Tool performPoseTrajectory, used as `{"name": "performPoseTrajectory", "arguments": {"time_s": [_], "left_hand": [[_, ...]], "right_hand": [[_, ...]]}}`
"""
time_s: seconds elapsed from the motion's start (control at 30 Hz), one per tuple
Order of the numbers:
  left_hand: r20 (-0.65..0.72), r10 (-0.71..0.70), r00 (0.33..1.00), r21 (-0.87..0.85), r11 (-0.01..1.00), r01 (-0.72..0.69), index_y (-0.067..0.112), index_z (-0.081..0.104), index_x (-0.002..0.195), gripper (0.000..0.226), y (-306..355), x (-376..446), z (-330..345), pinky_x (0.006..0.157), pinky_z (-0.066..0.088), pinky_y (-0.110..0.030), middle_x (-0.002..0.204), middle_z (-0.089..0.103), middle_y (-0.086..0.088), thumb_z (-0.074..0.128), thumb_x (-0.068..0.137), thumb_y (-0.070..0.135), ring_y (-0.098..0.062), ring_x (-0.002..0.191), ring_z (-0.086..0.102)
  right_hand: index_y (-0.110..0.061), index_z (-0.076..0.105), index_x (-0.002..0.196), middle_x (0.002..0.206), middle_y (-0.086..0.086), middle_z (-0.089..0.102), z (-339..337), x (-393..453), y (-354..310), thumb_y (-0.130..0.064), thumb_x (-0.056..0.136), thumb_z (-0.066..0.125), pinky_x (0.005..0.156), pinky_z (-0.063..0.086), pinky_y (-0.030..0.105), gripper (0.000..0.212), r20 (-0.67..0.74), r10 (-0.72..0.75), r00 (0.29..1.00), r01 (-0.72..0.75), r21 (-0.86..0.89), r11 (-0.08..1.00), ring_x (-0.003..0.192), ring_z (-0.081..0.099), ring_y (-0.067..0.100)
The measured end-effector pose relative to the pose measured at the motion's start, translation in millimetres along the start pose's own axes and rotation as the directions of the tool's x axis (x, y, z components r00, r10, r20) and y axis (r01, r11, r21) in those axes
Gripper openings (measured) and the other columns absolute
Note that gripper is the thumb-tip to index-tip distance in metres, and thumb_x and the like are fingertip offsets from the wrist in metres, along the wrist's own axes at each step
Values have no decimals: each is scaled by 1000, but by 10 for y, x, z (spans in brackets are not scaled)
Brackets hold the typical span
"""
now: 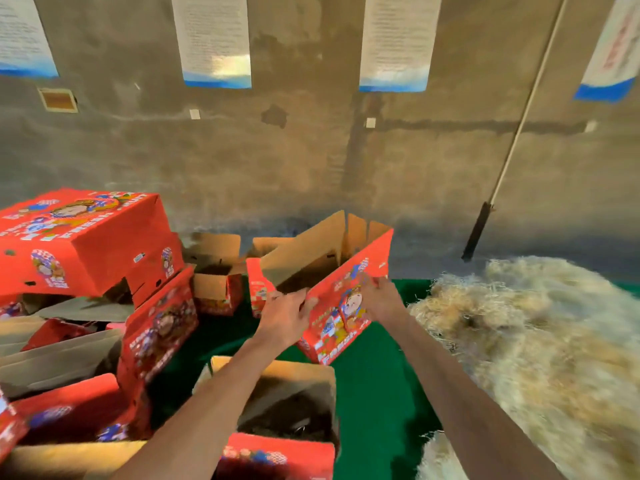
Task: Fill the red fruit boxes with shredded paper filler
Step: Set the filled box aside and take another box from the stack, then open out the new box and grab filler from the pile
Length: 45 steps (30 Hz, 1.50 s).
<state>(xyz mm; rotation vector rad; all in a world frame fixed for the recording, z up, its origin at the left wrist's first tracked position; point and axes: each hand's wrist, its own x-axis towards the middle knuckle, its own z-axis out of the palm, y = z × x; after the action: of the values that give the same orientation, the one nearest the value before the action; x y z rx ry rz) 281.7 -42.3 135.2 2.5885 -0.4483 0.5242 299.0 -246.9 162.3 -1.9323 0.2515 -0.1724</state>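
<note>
I hold a red fruit box (pixel 341 306) with open brown flaps tilted above the green floor covering. My left hand (pixel 285 315) grips its near left edge, thumb over the rim. My right hand (pixel 379 297) grips the red printed side near the top edge. The inside of the box looks dark and I cannot tell what it holds. A large heap of pale shredded paper filler (pixel 540 341) lies to the right, apart from the box. Another open red box (pixel 287 410) stands below my arms, its inside dark.
Several red fruit boxes (pixel 83 244) lie stacked and tipped at the left, with a small open one (pixel 216 271) behind. The green covering (pixel 377 393) shows between boxes and filler. A concrete wall with hanging posters rises behind, and a pole (pixel 512 143) leans on it at right.
</note>
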Motion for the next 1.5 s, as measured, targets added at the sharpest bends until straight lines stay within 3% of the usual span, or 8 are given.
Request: {"name": "performPoseTrajectory", "arguments": {"time_s": [0.13, 0.3, 0.5, 0.7, 0.87, 1.0, 1.33, 1.5], "left_hand": [[97, 57, 994, -245, 969, -32, 33, 59, 91, 30, 683, -193, 1, 74, 54, -36, 83, 69, 10, 42, 100, 55, -6, 79, 65], [173, 180, 968, -366, 924, -106, 31, 64, 92, 32, 1417, -623, 76, 69, 55, -39, 84, 73, 7, 47, 100, 57, -11, 77, 69], [256, 254, 933, -367, 918, -149, 16, 70, 96, 36, 2143, -1387, 317, 62, 53, -43, 75, 70, -9, 50, 103, 45, -14, 64, 62], [425, 246, 871, -312, 943, -114, 12, 68, 119, 51, 2343, -2135, 439, 85, 53, -50, 94, 71, -13, 46, 101, 54, -25, 84, 67], [388, 301, 871, -197, 950, -241, 51, 59, 121, 43, 2230, -2705, 462, 91, 36, -7, 115, 65, 18, 33, 95, 74, -6, 104, 43], [419, 303, 856, -216, 949, -230, 50, 61, 122, 42, 2095, -3023, 517, 105, 33, -23, 108, 66, 19, 35, 97, 72, -8, 117, 40], [630, 229, 742, -158, 973, -166, 47, 61, 117, 24, 2011, -3547, 371, 69, 42, -9, 89, 65, 33, 56, 93, 47, 12, 79, 58], [600, 258, 758, -246, 960, -132, 42, 67, 103, 21, 2544, -3182, 486, 73, 49, -17, 93, 69, 30, 58, 91, 57, 9, 82, 63]], "right_hand": [[-9, 64, 104, 100, 11, 69, -1291, -222, 285, -51, 101, 47, 93, 54, 52, 45, -182, 4, 983, 11, 86, 996, 96, 67, 32], [-11, 56, 128, 113, 3, 59, -2522, -701, 671, -59, 98, 47, 84, 41, 34, 57, -406, -7, 914, 82, 167, 983, 99, 54, 19], [-5, 65, 123, 119, 20, 68, -3235, -1397, 1441, -53, 102, 46, 101, 48, 51, 55, -174, 47, 984, 21, 371, 929, 109, 64, 27], [-15, 63, 108, 104, 7, 62, -3429, -1986, 2103, -49, 99, 50, 91, 44, 38, 37, 69, 214, 974, -222, 456, 862, 96, 58, 22], [-24, 72, 102, 103, 5, 67, -3415, -2444, 2507, -53, 82, 66, 85, 48, 40, 36, 85, 249, 965, -263, 372, 890, 95, 62, 21], [-21, 74, 107, 106, 7, 75, -3455, -2691, 2774, -56, 68, 80, 83, 54, 40, 53, 150, 250, 957, -286, 319, 904, 95, 68, 21], [-23, 76, 100, 99, 6, 76, -3041, -3307, 3139, -18, 75, 64, 67, 57, 36, 28, 153, 207, 966, -241, 260, 935, 87, 71, 24], [-21, 76, 97, 100, 12, 76, -3016, -3365, 3100, -15, 84, 61, 73, 62, 43, 21, 264, 241, 934, -296, 194, 935, 90, 75, 28]]}}
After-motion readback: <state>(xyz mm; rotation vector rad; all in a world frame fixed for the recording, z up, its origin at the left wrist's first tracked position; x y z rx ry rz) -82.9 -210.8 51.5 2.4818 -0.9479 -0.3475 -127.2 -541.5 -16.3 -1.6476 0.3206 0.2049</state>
